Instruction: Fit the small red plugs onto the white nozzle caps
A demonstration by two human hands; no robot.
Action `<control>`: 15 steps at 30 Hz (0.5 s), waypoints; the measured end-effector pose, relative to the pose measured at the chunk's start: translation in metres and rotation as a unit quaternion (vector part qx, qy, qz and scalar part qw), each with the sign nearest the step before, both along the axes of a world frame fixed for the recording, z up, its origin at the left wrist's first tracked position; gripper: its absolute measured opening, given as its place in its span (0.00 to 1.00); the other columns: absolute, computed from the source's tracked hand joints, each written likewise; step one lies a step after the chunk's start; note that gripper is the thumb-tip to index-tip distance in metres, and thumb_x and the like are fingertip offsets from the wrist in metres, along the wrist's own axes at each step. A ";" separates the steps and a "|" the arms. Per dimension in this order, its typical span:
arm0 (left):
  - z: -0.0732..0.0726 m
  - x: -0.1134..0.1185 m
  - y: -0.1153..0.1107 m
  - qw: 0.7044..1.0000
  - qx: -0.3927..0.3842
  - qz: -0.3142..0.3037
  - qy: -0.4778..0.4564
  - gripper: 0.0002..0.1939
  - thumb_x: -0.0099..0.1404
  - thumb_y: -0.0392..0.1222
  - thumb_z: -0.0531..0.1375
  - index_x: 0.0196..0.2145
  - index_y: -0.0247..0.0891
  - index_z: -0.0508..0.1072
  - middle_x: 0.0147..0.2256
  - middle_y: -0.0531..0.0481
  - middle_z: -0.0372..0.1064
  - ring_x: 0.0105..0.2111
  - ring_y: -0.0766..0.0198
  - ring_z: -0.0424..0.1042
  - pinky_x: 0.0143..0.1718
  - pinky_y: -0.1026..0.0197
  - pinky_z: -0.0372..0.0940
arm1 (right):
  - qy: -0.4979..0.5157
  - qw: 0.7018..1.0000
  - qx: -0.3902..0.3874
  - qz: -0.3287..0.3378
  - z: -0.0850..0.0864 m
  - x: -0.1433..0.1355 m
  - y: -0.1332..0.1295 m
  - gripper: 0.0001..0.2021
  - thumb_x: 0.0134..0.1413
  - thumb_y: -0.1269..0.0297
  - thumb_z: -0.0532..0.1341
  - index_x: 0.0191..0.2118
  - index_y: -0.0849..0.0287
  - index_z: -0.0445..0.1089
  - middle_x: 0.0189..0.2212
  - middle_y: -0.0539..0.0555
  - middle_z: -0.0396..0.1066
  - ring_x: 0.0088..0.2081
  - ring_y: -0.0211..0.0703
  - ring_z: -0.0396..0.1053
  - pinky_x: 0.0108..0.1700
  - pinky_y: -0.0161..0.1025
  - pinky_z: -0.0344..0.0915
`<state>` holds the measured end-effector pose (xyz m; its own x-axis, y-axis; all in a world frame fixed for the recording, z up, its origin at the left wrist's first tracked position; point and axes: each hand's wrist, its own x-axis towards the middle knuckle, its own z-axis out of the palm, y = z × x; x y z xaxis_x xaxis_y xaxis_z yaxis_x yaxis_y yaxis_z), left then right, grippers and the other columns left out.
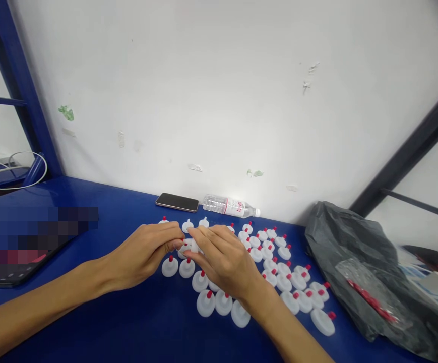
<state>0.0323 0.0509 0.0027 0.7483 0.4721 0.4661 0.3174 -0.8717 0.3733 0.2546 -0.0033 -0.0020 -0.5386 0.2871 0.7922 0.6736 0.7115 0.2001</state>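
1. Head view, right: grips a small white piece [194, 246] in the right hand [224, 254], fingers closed on it, mostly hidden.
2. Head view, left: holds thumb and forefinger of the left hand [148, 254] close together, right beside the piece; cannot tell whether anything is pinched.
3. Place: above the bench [128, 322], out from its rear edge, over the left part of a spread of white discs with red tips [205, 304].
4. Handling: looks light, likely stiff, smooth plastic, perhaps slippery; best taken by the rim, sparing any narrow spout.
5. Around: along the bench's rear edge, a phone [177, 201] and a bottle [232, 206]; toward its right edge, a dark bag [339, 262].
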 end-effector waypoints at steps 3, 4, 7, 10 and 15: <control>0.002 0.002 -0.002 1.000 -0.003 0.009 -0.008 0.16 0.79 0.40 0.46 0.32 0.40 0.63 0.29 0.55 0.62 0.28 0.66 0.59 0.33 0.63 0.56 | -0.009 1.000 -0.005 -0.018 0.005 -0.002 -0.002 0.15 0.70 0.66 0.60 0.57 0.69 0.69 0.45 0.62 0.79 0.43 0.48 0.75 0.48 0.45 0.73; 0.003 0.002 -0.003 1.000 -0.002 0.015 -0.009 0.16 0.79 0.41 0.46 0.32 0.40 0.63 0.29 0.55 0.62 0.28 0.66 0.59 0.33 0.62 0.56 | -0.014 0.999 -0.012 -0.027 0.007 -0.002 -0.002 0.15 0.70 0.66 0.59 0.57 0.69 0.69 0.45 0.62 0.78 0.44 0.49 0.74 0.49 0.45 0.72; 0.006 0.002 -0.005 0.999 0.010 0.038 -0.004 0.17 0.79 0.43 0.45 0.33 0.40 0.65 0.29 0.54 0.63 0.28 0.66 0.60 0.32 0.62 0.55 | -0.030 0.997 -0.048 -0.047 0.013 -0.002 -0.003 0.13 0.71 0.68 0.57 0.57 0.64 0.70 0.46 0.60 0.77 0.46 0.48 0.74 0.51 0.45 0.70; 0.006 -0.001 0.000 0.997 0.044 0.066 0.008 0.17 0.79 0.43 0.45 0.34 0.39 0.68 0.28 0.55 0.65 0.28 0.66 0.63 0.33 0.61 0.55 | 0.011 0.994 -0.085 -0.069 0.015 0.004 0.000 0.10 0.71 0.70 0.57 0.53 0.59 0.72 0.47 0.58 0.76 0.48 0.47 0.74 0.52 0.45 0.69; 0.005 -0.008 0.016 0.979 0.078 0.154 0.106 0.20 0.76 0.47 0.48 0.27 0.40 0.66 0.23 0.55 0.67 0.22 0.66 0.62 0.29 0.59 0.50 | 0.113 0.966 -0.128 -0.193 0.011 0.027 0.012 0.05 0.68 0.68 0.60 0.46 0.57 0.71 0.40 0.54 0.77 0.42 0.48 0.74 0.48 0.46 0.68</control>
<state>0.0244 0.0666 0.0081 0.6692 0.6261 0.4002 0.6309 -0.7633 0.1394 0.2812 0.0090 0.0088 -0.1744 0.6346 0.7529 0.9043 0.4058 -0.1325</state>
